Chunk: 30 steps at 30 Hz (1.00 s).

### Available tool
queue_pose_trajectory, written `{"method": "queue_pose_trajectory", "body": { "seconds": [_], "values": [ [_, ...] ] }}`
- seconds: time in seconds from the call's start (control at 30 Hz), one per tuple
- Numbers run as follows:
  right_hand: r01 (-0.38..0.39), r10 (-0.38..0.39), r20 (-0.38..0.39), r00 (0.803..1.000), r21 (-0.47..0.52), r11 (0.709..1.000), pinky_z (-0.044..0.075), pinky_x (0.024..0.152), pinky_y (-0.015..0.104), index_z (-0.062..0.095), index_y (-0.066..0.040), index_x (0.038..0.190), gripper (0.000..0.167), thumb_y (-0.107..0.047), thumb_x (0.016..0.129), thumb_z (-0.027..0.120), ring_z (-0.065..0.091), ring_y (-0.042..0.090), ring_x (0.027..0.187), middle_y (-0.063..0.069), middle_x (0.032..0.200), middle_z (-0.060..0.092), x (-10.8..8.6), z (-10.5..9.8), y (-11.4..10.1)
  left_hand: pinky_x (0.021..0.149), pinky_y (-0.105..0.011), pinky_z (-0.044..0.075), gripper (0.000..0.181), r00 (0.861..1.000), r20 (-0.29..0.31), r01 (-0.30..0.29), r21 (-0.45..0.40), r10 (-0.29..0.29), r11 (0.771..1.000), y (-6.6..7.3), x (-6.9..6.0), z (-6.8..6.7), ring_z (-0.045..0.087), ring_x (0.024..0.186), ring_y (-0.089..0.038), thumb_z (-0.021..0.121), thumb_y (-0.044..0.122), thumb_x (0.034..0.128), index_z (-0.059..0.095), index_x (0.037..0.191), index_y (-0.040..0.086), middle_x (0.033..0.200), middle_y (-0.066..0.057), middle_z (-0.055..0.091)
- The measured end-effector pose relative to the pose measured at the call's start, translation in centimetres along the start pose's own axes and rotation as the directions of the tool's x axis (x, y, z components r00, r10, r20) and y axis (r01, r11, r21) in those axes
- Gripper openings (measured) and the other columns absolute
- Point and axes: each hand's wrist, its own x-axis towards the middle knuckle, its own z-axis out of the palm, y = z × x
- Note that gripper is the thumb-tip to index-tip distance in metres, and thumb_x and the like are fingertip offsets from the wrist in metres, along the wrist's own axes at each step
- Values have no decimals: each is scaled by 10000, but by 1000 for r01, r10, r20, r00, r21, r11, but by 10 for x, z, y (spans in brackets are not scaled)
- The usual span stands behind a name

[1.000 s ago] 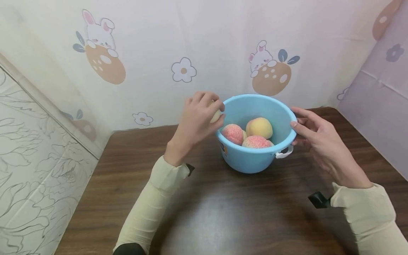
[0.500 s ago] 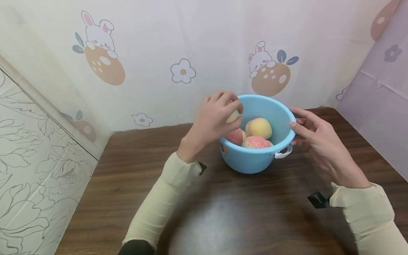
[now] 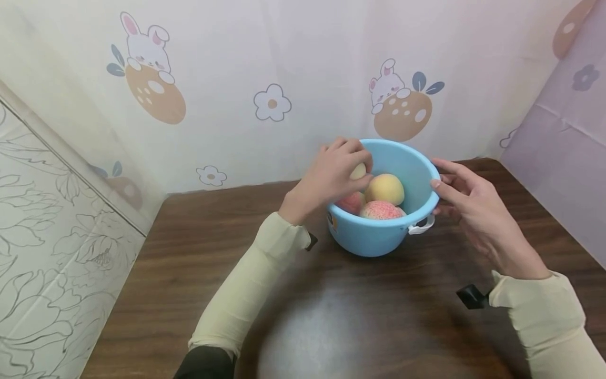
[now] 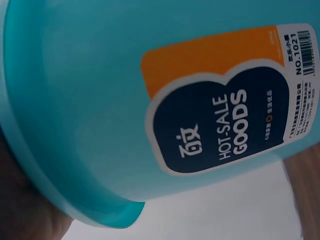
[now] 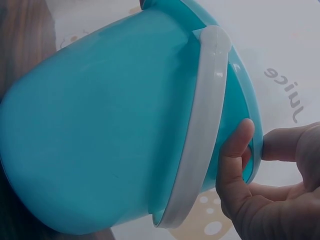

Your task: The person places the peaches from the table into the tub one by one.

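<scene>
A light blue bucket (image 3: 371, 239) stands on the table with several peaches in it. Inside show a yellow peach (image 3: 388, 188), a speckled pink peach (image 3: 381, 209) and a red-pink one (image 3: 350, 202), partly covered by my left hand. That left hand (image 3: 331, 171) reaches over the near-left rim, its curled fingers holding a pale yellow peach (image 3: 358, 171) just inside the opening. My right hand (image 3: 478, 205) grips the right rim, thumb and fingers on either side, as the right wrist view also shows. In the left wrist view, the bucket wall hides most of the left hand.
A white handle (image 5: 195, 135) hangs on the bucket's right side. The bucket's left wall bears a label (image 4: 225, 107). Around it lies the dark wood tabletop (image 3: 213, 252), backed by a printed curtain (image 3: 227, 63) with a pale patterned panel (image 3: 61, 252) at left.
My left hand has moved right with the pale yellow peach, from beside the bucket's left rim to inside its opening. The right hand stays on the rim and the bucket has not moved.
</scene>
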Motion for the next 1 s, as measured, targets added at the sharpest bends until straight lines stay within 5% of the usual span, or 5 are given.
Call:
{"method": "queue_pose_trajectory", "body": {
  "seconds": [0.43,1.0],
  "values": [
    [-15,15,5,1000,42,999,601,658,213,435,-124,1565,636,-176,992,707,672,80,794,25,1121,604,2,-2,-2,975,-363,397,130,993,108,56,-24,-53,998,-5,11,5,474,1187,-129,681,407,983,668,1049,296,1176,101,614],
    [-6,6,2,1000,44,999,594,661,206,441,-122,1563,639,-179,987,714,665,77,808,26,1114,609,1,1,-1,1009,-360,388,266,992,88,102,-84,-95,991,-6,3,5,473,1217,-128,734,475,947,671,1110,276,1263,76,607]
  ]
}}
